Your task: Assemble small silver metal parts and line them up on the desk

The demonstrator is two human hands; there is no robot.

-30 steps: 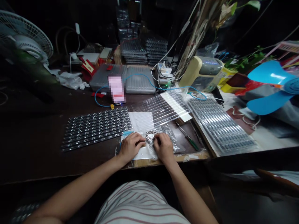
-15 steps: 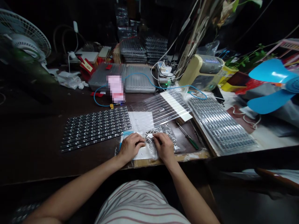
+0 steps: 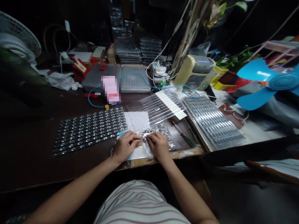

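Note:
Both my hands work close together near the table's front edge. My left hand (image 3: 126, 145) is closed, fingertips pinched together over a white sheet (image 3: 136, 154); whatever sits in the pinch is too small to name. My right hand (image 3: 158, 144) bends its fingers down onto a clear plastic bag (image 3: 166, 130) of small shiny metal parts (image 3: 146, 134). Its thumb and forefinger are drawn together, and what they hold is hidden. To the left lies a row of dark strips (image 3: 91, 129) dotted with bright round pieces. Behind the hands a clear ribbed plastic tray (image 3: 161, 107) rests at a slant.
A green-handled screwdriver (image 3: 187, 139) lies right of the bag. Farther right are a filled clear tray (image 3: 213, 121) and a blue-bladed fan (image 3: 263, 84). A blue cable (image 3: 140, 76) crosses the back past plastic cases (image 3: 135, 79). A white fan (image 3: 18, 37) stands far left.
The whole view has shifted a little, so things on the table appear farther left. My hands keep nearly the same place over the sheet and the bag, fingers still bent.

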